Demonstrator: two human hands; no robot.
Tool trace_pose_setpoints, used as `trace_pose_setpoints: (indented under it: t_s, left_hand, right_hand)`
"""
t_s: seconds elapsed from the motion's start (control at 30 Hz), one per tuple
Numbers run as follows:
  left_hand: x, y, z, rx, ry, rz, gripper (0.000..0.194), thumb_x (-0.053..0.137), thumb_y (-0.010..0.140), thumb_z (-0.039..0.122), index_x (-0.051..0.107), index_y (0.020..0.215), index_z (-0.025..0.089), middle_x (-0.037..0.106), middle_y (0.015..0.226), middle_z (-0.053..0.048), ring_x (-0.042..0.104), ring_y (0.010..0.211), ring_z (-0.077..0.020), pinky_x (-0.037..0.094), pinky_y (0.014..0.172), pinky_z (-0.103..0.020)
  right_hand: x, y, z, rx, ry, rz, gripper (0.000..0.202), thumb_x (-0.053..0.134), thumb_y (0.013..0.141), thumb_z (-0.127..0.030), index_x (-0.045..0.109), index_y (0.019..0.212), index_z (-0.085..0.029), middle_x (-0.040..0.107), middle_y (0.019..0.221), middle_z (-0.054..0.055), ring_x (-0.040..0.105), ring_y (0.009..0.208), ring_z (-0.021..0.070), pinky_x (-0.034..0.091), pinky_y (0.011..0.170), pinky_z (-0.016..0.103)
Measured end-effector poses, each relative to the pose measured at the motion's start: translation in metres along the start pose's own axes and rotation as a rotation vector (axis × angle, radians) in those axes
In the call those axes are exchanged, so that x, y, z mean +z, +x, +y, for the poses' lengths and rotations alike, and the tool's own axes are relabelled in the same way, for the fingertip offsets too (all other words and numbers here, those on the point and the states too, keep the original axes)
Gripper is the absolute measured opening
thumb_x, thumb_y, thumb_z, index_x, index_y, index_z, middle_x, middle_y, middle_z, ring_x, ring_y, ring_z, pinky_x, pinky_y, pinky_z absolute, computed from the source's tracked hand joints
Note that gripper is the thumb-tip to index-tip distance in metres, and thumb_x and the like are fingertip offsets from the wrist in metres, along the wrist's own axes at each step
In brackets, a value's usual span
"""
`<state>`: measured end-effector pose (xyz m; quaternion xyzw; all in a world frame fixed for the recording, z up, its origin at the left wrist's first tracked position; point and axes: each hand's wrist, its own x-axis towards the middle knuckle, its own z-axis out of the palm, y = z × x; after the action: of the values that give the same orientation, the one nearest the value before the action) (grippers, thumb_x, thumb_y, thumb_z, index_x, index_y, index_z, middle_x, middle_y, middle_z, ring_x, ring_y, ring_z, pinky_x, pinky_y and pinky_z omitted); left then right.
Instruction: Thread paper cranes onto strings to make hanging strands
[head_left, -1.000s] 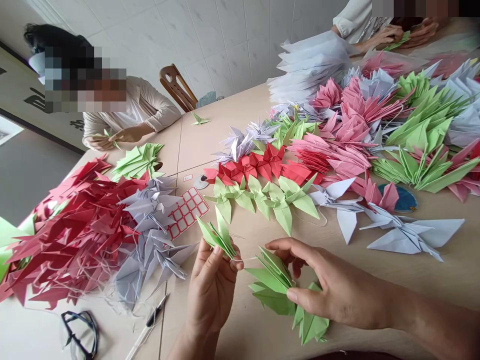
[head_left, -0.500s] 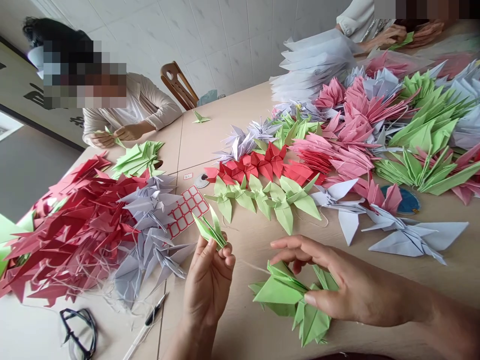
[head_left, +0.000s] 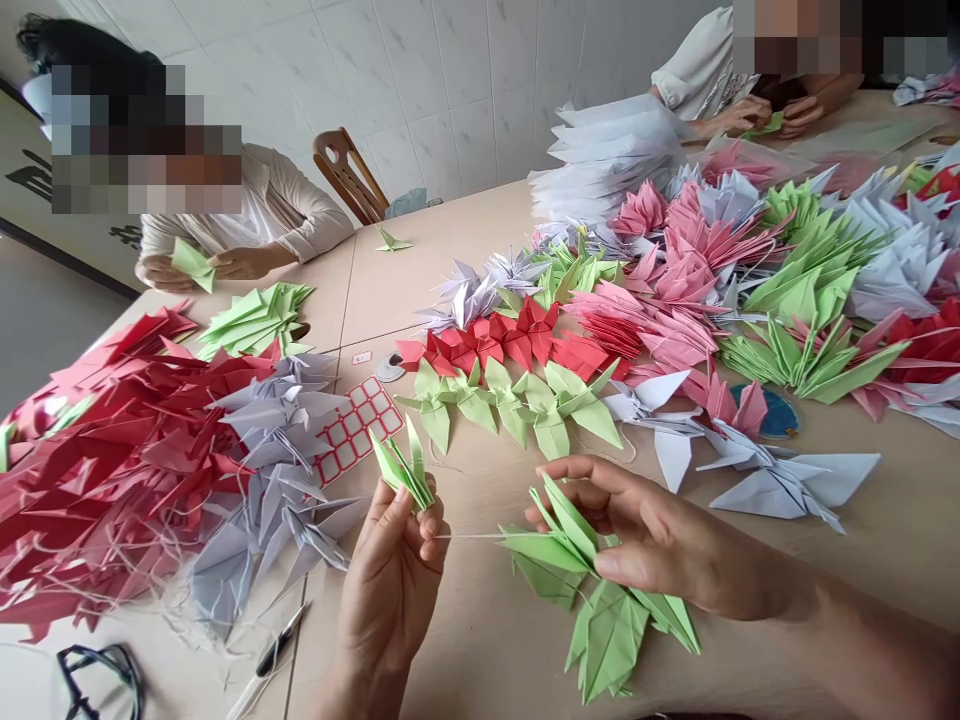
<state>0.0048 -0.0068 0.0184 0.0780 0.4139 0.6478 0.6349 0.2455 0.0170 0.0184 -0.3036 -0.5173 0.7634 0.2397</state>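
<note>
My left hand [head_left: 394, 575] pinches a light-green folded paper crane [head_left: 405, 470] upright between thumb and fingers. From that hand a thin white string [head_left: 476, 537] runs taut to the right, to a bunch of green paper cranes [head_left: 607, 630]. My right hand [head_left: 675, 545] is curled around the top crane of this bunch, its thumb in front and the fingers partly hidden behind the paper. Just beyond the hands lies a row of pale-green cranes [head_left: 551, 415], with white cranes [head_left: 787, 475] to its right.
Red cranes [head_left: 127, 430] and grey-white cranes [head_left: 281, 430] with loose string heap up at left. Glasses [head_left: 101, 680], a craft knife [head_left: 274, 650] and a red-bordered label sheet [head_left: 360, 430] lie nearby. Coloured bundles [head_left: 690, 240] fill the right. Two people sit across, folding green paper.
My right hand has turned the green bunch and drawn the string tight between both hands. The view has shifted slightly. The person at left now holds the green paper opened wider.
</note>
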Motion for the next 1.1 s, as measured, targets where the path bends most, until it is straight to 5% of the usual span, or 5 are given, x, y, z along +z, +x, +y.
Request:
trace_pose_setpoints:
  t_s: [0.4, 0.67, 1.1]
  left_hand:
    - [-0.002, 0.004, 0.004, 0.032, -0.013, -0.004, 0.013, 0.056, 0.085, 0.002, 0.064, 0.085, 0.013, 0.066, 0.076, -0.003, 0.056, 0.051, -0.0046, 0.051, 0.044, -0.01]
    - [-0.001, 0.008, 0.013, 0.088, -0.023, -0.042, 0.014, 0.055, 0.085, 0.002, 0.063, 0.088, 0.013, 0.064, 0.076, -0.002, 0.055, 0.051, -0.0042, 0.049, 0.042, -0.009]
    - [-0.002, 0.009, 0.022, 0.12, -0.075, 0.037, 0.022, 0.041, 0.091, 0.001, 0.059, 0.085, 0.012, 0.061, 0.075, -0.002, 0.055, 0.05, -0.0033, 0.049, 0.043, -0.008]
  right_hand:
    - [0.001, 0.003, 0.003, 0.014, -0.228, 0.096, 0.057, 0.057, 0.082, -0.018, 0.041, 0.137, -0.023, 0.059, 0.129, 0.01, 0.058, 0.113, 0.0222, 0.046, 0.096, 0.042]
    - [0.002, 0.005, 0.002, 0.04, -0.323, 0.123, 0.058, 0.054, 0.085, -0.012, 0.039, 0.139, -0.024, 0.06, 0.131, 0.009, 0.052, 0.128, 0.0239, 0.049, 0.098, 0.04]
    - [0.001, -0.001, -0.006, 0.076, -0.486, 0.088, 0.062, 0.058, 0.083, -0.014, 0.041, 0.142, -0.025, 0.059, 0.133, 0.009, 0.064, 0.1, 0.0203, 0.053, 0.088, 0.037]
